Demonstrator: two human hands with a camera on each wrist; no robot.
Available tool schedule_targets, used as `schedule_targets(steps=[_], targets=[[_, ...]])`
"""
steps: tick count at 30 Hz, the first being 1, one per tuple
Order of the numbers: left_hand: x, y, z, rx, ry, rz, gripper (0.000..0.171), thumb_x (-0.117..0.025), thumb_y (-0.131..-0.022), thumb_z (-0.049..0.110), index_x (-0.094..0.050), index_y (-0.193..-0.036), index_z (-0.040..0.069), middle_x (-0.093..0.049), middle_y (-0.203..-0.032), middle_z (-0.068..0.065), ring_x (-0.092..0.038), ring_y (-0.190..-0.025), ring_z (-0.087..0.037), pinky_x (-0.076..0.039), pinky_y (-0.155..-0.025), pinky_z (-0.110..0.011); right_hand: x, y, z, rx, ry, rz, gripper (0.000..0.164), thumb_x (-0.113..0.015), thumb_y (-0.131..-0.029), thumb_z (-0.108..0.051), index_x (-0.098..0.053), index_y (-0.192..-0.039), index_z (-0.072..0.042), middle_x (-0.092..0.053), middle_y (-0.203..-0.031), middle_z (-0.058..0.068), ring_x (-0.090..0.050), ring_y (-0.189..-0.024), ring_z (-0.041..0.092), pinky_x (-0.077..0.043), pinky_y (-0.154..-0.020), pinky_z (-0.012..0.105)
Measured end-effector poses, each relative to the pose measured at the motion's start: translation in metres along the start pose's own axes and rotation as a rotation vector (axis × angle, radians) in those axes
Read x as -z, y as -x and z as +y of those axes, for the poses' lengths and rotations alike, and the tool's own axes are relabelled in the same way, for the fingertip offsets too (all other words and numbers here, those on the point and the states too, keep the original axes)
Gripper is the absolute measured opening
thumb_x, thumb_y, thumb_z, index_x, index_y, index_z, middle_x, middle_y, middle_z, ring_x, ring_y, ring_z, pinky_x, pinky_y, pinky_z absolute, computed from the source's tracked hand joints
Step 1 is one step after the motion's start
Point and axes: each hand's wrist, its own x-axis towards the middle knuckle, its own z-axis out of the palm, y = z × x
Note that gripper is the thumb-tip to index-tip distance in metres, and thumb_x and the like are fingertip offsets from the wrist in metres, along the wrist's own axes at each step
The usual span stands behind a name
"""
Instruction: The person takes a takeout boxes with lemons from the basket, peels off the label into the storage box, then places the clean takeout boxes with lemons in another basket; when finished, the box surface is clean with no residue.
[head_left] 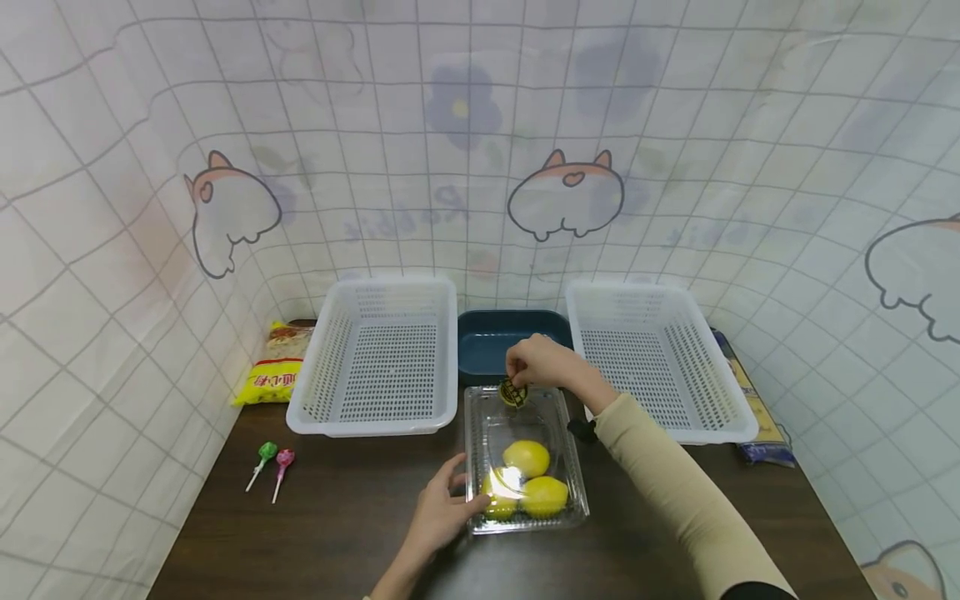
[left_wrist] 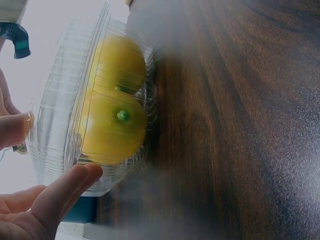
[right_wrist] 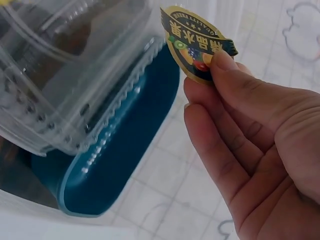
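Over a dark wooden desk (head_left: 352, 525) walled by gridded cloth (head_left: 397, 158), the right hand (head_left: 546, 363) pinches a sticker (right_wrist: 192, 47) while the left hand (head_left: 441, 508) rests extended fingers on a box (head_left: 491, 429).

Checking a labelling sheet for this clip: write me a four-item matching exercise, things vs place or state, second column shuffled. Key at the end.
Column 1
1. Round label
2. Three lemons
3. Two lollipops
4. Teal dish

Column 2
A. Between the two white baskets
B. Pinched by the right hand
C. Inside the clear container
D. Lying on the left part of the dark table

Right pairs: 1-B, 2-C, 3-D, 4-A
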Motion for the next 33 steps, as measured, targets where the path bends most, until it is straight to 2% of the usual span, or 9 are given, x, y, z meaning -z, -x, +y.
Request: schedule_targets(steps=[10, 19, 27, 33], targets=[[-0.003, 0.000, -0.002, -0.009, 0.024, -0.013, 0.082, -0.081, -0.080, 0.017, -0.039, -0.148, -0.002, -0.058, -0.129, -0.039, -0.072, -0.100, -0.044, -0.062, -0.080, -0.045, 0.014, -0.012, 0.038, -0.082, -0.055, 0.099, 0.004, -0.068, -0.093, -0.014, -0.067, -0.095, -0.011, -0.071, -0.094, 0.006, -0.065, -0.083, 0.017, -0.054, -0.075, 0.033], [-0.002, -0.009, 0.002, -0.031, 0.028, -0.001, 0.082, -0.081, -0.081, 0.018, -0.039, -0.149, 0.000, -0.057, -0.131, -0.038, -0.072, -0.100, -0.042, -0.062, -0.080, -0.044, 0.035, -0.025, 0.063, -0.148, -0.069, 0.161, 0.005, -0.065, -0.095, -0.010, -0.066, -0.098, -0.006, -0.071, -0.100, 0.012, -0.067, -0.092, 0.025, -0.055, -0.083, 0.041], [0.005, -0.005, 0.004, -0.024, 0.000, -0.021, 0.080, -0.080, -0.081, 0.014, -0.039, -0.148, 0.001, -0.055, -0.131, -0.040, -0.071, -0.101, -0.045, -0.061, -0.082, -0.047, 0.024, -0.046, 0.079, -0.162, -0.089, 0.148, 0.009, -0.060, -0.098, -0.009, -0.066, -0.102, -0.003, -0.070, -0.104, 0.014, -0.065, -0.096, 0.026, -0.054, -0.084, 0.043], [0.003, -0.002, 0.003, -0.002, -0.013, -0.032, 0.080, -0.080, -0.081, 0.014, -0.040, -0.149, 0.002, -0.055, -0.131, -0.040, -0.071, -0.101, -0.044, -0.060, -0.082, -0.049, 0.014, -0.054, 0.090, -0.208, -0.113, 0.164, 0.012, -0.058, -0.099, -0.008, -0.066, -0.105, -0.003, -0.070, -0.110, 0.017, -0.066, -0.101, 0.030, -0.054, -0.087, 0.045]])
